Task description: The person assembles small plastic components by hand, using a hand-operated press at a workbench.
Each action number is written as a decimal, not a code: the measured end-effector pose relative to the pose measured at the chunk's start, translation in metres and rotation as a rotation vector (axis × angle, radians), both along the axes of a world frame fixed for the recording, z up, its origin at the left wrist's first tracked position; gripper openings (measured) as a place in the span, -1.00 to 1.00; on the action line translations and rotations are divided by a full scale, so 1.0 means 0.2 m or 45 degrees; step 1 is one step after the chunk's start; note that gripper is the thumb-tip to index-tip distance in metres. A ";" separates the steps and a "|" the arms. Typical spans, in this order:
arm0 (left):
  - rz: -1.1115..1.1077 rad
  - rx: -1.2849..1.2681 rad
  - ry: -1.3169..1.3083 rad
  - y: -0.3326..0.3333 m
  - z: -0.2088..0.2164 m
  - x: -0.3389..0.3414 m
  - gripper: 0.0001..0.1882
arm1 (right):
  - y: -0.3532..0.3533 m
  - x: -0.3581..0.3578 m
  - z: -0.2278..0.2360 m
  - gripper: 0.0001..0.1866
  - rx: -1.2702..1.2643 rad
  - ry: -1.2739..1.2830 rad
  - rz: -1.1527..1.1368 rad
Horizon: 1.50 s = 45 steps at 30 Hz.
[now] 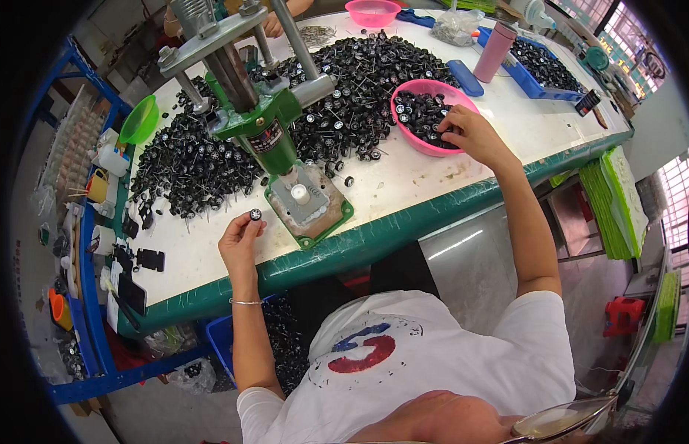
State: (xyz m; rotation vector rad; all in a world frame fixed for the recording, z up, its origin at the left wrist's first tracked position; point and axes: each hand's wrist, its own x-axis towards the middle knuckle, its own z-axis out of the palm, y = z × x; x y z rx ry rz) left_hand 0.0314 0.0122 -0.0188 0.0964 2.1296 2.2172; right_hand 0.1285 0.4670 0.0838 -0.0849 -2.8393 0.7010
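My left hand is closed in a pinch on a small black toy wheel with a silver spoked hub, just left of the press base. Over the right side of a pink bowl, my right hand reaches down with bent fingers among loose black wheels. Its fingertips look closed, but what lies between them is hidden. Between my hands stands a green hand press with steel posts. A round white peg sits upright on its base plate, with no wheel on it.
A large pile of black wheels, many on thin metal axles, spreads behind the press. A pink bottle, a blue case and a blue tray stand at right. Across the table shows another person's hand. A phone lies left.
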 end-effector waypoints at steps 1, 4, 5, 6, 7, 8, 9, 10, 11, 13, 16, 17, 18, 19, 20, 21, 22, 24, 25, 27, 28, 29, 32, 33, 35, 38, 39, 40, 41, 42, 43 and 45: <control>0.014 -0.033 0.021 0.00 0.00 0.00 -0.82 | 0.01 0.00 0.01 -0.84 -0.055 -0.010 0.005; 0.081 -0.039 0.018 -0.03 0.00 0.00 -0.80 | -0.02 -0.02 0.01 -0.83 -0.160 0.158 -0.026; 0.095 -0.044 0.017 -0.04 0.00 0.01 -0.80 | -0.04 -0.03 0.01 -0.83 -0.166 0.156 -0.012; 0.115 -0.036 0.016 -0.05 0.00 0.01 -0.80 | -0.07 -0.05 0.01 -0.82 -0.278 0.177 0.025; 0.149 -0.035 0.015 -0.06 0.00 0.02 -0.79 | -0.13 -0.08 0.00 -0.80 -0.397 0.193 0.075; 0.131 -0.018 0.027 -0.05 0.01 0.02 -0.78 | -0.19 -0.11 0.00 -0.80 -0.415 0.187 0.111; 0.121 -0.006 0.040 -0.03 0.01 0.01 -0.77 | -0.28 -0.14 -0.02 -0.79 -0.571 0.179 0.185; 0.092 0.018 0.058 0.00 0.02 0.01 -0.78 | -0.38 -0.17 -0.03 -0.77 -0.728 0.168 0.262; 0.062 0.044 0.077 0.04 0.03 0.01 -0.78 | -0.48 -0.21 -0.04 -0.76 -0.809 0.035 0.269; -0.005 0.125 0.096 0.11 0.07 0.03 -0.81 | -0.65 -0.28 -0.08 -0.74 -0.772 -0.055 0.411; -0.057 0.195 0.092 0.17 0.12 0.06 -0.83 | -0.89 -0.38 -0.15 -0.73 -0.928 -0.103 0.509; -0.044 0.194 0.093 0.18 0.13 0.07 -0.83 | -0.94 -0.40 -0.17 -0.74 -1.026 -0.141 0.502; -0.059 0.201 0.082 0.17 0.14 0.07 -0.83 | -0.98 -0.43 -0.19 -0.73 -0.938 -0.253 0.448; -0.076 0.211 0.071 0.17 0.14 0.07 -0.83 | -0.99 -0.43 -0.21 -0.73 -0.936 -0.258 0.457; -0.089 0.190 0.082 0.16 0.14 0.06 -0.83 | -1.00 -0.41 -0.22 -0.72 -0.828 -0.163 0.491; -0.078 0.193 0.081 0.16 0.14 0.06 -0.83 | -1.02 -0.40 -0.22 -0.71 -0.718 -0.069 0.526; -0.089 0.220 0.091 0.15 0.14 0.06 -0.84 | -1.02 -0.39 -0.25 -0.72 -0.689 0.065 0.600; -0.099 0.249 0.096 0.16 0.13 0.05 -0.84 | -1.02 -0.35 -0.24 -0.71 -0.495 0.138 0.602; -0.091 0.250 0.098 0.17 0.13 0.04 -0.85 | -1.03 -0.34 -0.23 -0.71 -0.303 0.216 0.596; -0.086 0.253 0.099 0.20 0.14 0.02 -0.86 | -1.03 -0.35 -0.21 -0.70 -0.165 0.263 0.606; -0.075 0.151 0.179 0.21 0.15 0.02 -0.87 | -1.03 -0.35 -0.20 -0.69 -0.027 0.312 0.615; -0.062 0.050 0.260 0.23 0.17 0.02 -0.88 | -1.02 -0.36 -0.21 -0.69 -0.025 0.314 0.613; -0.123 0.105 0.323 0.30 0.20 0.02 -0.87 | -0.98 -0.37 -0.19 -0.66 -0.227 0.176 0.701; -0.118 0.105 0.328 0.32 0.20 0.02 -0.87 | -0.97 -0.36 -0.17 -0.64 -0.300 0.154 0.654; -0.173 0.090 0.344 0.34 0.18 0.01 -0.87 | -0.93 -0.36 -0.14 -0.61 -0.369 0.136 0.612; -0.229 0.242 0.281 0.38 0.18 0.01 -0.89 | -0.78 -0.44 -0.06 -0.62 -0.634 0.188 0.422; -0.256 0.350 0.211 0.39 0.18 0.01 -0.90 | -0.74 -0.48 -0.02 -0.65 -0.836 0.133 0.315; -0.243 0.371 0.243 0.40 0.17 0.01 -0.90 | -0.70 -0.51 0.04 -0.65 -0.913 0.140 0.247; -0.244 0.373 0.247 0.40 0.17 0.00 -0.90 | -0.67 -0.54 0.12 -0.65 -0.991 0.145 0.177; -0.253 0.366 0.219 0.40 0.19 -0.01 -0.90 | -0.65 -0.58 0.20 -0.64 -1.094 0.226 0.233; -0.259 0.356 0.190 0.41 0.20 -0.01 -0.90 | -0.63 -0.64 0.27 -0.62 -1.198 0.305 0.292; -0.259 0.380 0.157 0.41 0.20 0.00 -0.89 | -0.67 -0.74 0.47 -0.60 -1.383 0.278 0.596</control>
